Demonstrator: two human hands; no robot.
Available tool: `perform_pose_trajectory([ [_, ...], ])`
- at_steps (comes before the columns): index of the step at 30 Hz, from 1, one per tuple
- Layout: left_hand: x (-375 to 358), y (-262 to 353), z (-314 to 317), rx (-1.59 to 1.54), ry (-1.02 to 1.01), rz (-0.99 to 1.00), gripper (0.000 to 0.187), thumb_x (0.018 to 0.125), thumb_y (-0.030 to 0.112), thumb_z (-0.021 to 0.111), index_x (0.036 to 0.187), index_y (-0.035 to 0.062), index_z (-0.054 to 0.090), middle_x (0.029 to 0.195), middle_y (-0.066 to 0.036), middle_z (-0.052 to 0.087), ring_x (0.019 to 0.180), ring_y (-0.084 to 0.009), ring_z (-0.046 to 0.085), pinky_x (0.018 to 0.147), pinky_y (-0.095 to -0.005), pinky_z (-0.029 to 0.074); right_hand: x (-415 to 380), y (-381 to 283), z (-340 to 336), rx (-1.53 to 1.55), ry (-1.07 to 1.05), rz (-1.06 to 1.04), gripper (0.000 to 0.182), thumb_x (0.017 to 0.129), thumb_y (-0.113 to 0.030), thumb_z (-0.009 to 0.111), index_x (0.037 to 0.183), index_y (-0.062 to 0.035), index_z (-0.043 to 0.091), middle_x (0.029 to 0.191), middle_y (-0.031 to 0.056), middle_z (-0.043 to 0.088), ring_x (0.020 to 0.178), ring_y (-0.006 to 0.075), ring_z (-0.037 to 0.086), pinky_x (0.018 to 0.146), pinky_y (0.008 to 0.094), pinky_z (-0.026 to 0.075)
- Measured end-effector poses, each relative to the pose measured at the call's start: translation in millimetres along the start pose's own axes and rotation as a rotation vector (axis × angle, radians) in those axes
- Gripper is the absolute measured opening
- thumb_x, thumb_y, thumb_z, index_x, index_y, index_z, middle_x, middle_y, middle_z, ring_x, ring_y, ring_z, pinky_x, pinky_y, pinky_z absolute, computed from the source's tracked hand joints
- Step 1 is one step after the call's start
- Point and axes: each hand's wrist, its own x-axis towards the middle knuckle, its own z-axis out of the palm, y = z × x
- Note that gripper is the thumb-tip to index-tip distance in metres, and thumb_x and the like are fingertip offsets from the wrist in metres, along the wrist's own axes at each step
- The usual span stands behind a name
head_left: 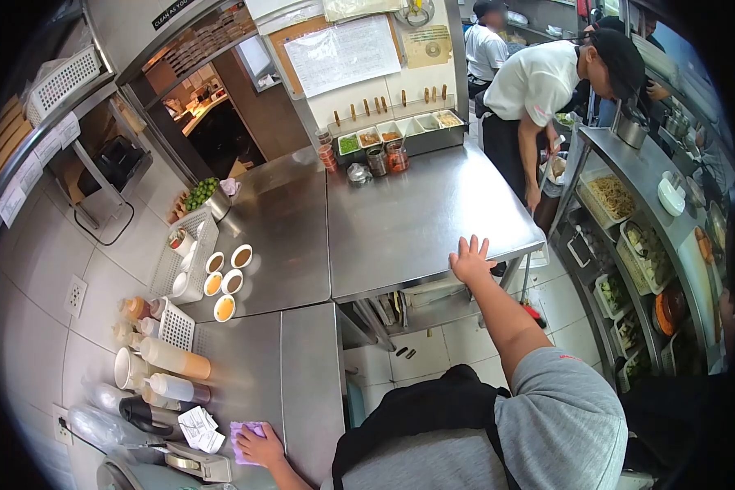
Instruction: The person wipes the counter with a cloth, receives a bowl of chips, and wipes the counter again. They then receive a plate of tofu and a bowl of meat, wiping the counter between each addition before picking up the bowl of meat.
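Observation:
My left hand (pixel 261 447) presses on a folded purple cloth (pixel 240 428) on the steel counter (pixel 257 359), at the lower left. Close beside it are a crumpled white paper slip (pixel 201 429) and a pale tape-dispenser-like device (pixel 202 462). Farther right, my right hand (pixel 472 261) rests with spread fingers near the front corner of the steel table (pixel 400 237), holding nothing. Several small white cups of sauce (pixel 224 308) stand on the counter, beyond my left hand.
Squeeze bottles (pixel 175 358) and a white basket (pixel 189 257) line the wall. Topping containers (pixel 400 131) and jars (pixel 397 157) stand at the table's back. A co-worker in a white shirt (pixel 539 86) bends over a long handle at right. A shelf rack (pixel 621 245) holds food tubs.

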Motion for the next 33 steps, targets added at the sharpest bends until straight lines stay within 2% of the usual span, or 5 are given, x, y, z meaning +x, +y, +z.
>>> perform_pose_trajectory([
  [7, 1.9, -2.8, 4.0, 0.015, 0.004, -0.004, 0.065, 0.078, 0.05, 0.044, 0.126, 0.0073, 0.037, 0.13, -0.021, 0.033, 0.121, -0.0371, 0.028, 0.095, -0.0478, 0.024, 0.9, -0.1, -1.6, -0.011, -0.039, 0.001, 0.056, 0.086, -0.043, 0.033, 0.135, -0.0196, 0.021, 0.143, 0.0056, 0.009, 0.131, 0.0332, -0.001, 0.091, 0.0676, 0.02],
  [11, -5.4, 5.8, -10.4, 0.06, 0.004, -0.014, 0.062, 0.077, 0.05, 0.046, 0.124, 0.0101, 0.039, 0.129, -0.016, 0.036, 0.12, -0.0316, 0.032, 0.093, -0.0458, 0.029, -2.7, 0.9, -7.9, 0.001, -0.058, 0.026, 0.056, 0.086, -0.043, 0.033, 0.135, -0.0202, 0.021, 0.143, 0.0055, 0.009, 0.131, 0.0331, -0.001, 0.091, 0.0674, 0.02],
  [16, -8.2, 7.5, -14.4, 0.07, 0.001, -0.017, 0.06, 0.078, 0.049, 0.045, 0.124, 0.0111, 0.039, 0.129, -0.016, 0.036, 0.119, -0.0321, 0.032, 0.092, -0.0456, 0.03, -2.8, -0.4, -6.6, 0.0, -0.053, 0.015, 0.056, 0.086, -0.043, 0.033, 0.136, -0.0207, 0.02, 0.143, 0.0053, 0.009, 0.131, 0.033, -0.001, 0.09, 0.0671, 0.02],
  [19, -6.9, 8.1, -12.4, 0.059, 0.011, -0.015, 0.06, 0.079, 0.05, 0.044, 0.124, 0.0112, 0.039, 0.129, -0.016, 0.036, 0.119, -0.0327, 0.032, 0.092, -0.0459, 0.03, -2.0, 0.7, -6.2, 0.017, -0.04, 0.003, 0.056, 0.085, -0.042, 0.035, 0.134, -0.0187, 0.023, 0.142, 0.0091, 0.011, 0.131, 0.0345, 0.001, 0.091, 0.0668, 0.021],
  [33, 2.4, -4.0, 5.7, 0.037, 0.014, 0.007, 0.064, 0.078, 0.05, 0.043, 0.125, 0.008, 0.038, 0.129, -0.02, 0.034, 0.121, -0.0364, 0.029, 0.095, -0.0474, 0.025, -2.5, -1.9, -9.3, -0.008, -0.079, 0.021, 0.056, 0.086, -0.043, 0.032, 0.136, -0.0215, 0.019, 0.144, 0.0045, 0.007, 0.131, 0.0331, -0.002, 0.092, 0.0653, 0.02],
])
